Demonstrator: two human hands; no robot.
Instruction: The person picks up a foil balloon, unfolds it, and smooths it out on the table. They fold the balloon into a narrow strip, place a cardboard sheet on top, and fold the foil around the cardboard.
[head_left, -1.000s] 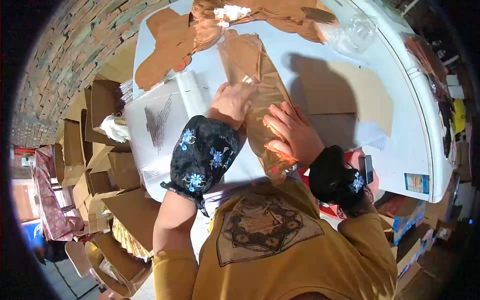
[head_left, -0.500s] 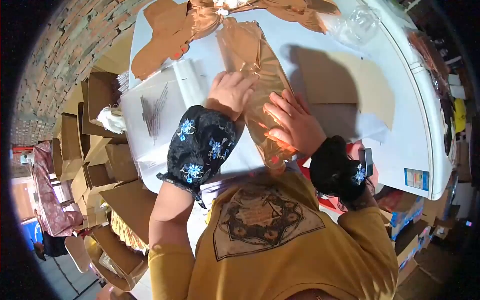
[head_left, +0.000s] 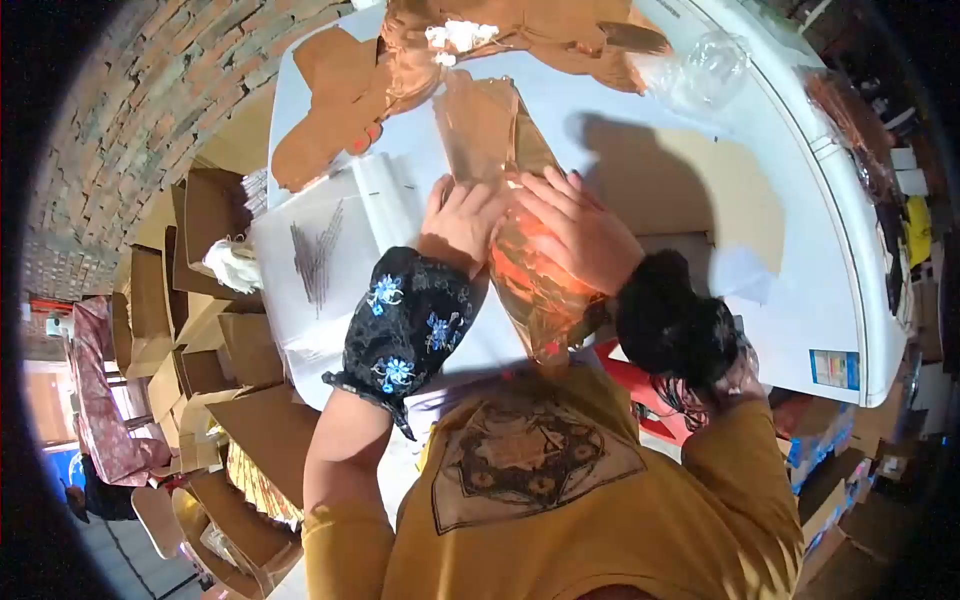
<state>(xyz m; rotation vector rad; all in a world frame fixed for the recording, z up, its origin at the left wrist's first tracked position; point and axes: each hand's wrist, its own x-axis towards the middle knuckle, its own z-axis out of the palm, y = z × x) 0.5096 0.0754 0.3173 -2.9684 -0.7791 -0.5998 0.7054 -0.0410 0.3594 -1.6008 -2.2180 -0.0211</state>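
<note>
A long brown item in a shiny clear bag (head_left: pixel 540 275) lies lengthwise on the white table, its lower end near my shirt. My left hand (head_left: pixel 465 222) rests on the left edge of the bag, palm down with its fingers apart. Flat on the upper middle of the bag lies my right hand (head_left: pixel 580 225), fingers stretched out towards the left. Left of my left hand is a stack of clear plastic bags (head_left: pixel 312 250) with dark print. More brown pieces (head_left: pixel 335 90) lie at the table's far left, with white tufts (head_left: pixel 460 38) beside them.
A tan cardboard sheet (head_left: pixel 735 190) lies on the table (head_left: pixel 800 320) to the right. Crumpled clear plastic (head_left: pixel 715 72) sits at the far right. Open cardboard boxes (head_left: pixel 250 350) crowd the left side below a brick wall (head_left: pixel 150 110).
My right hand has slid up along the bag, closer to my left hand. The whole view has shifted, so the table appears slightly lower.
</note>
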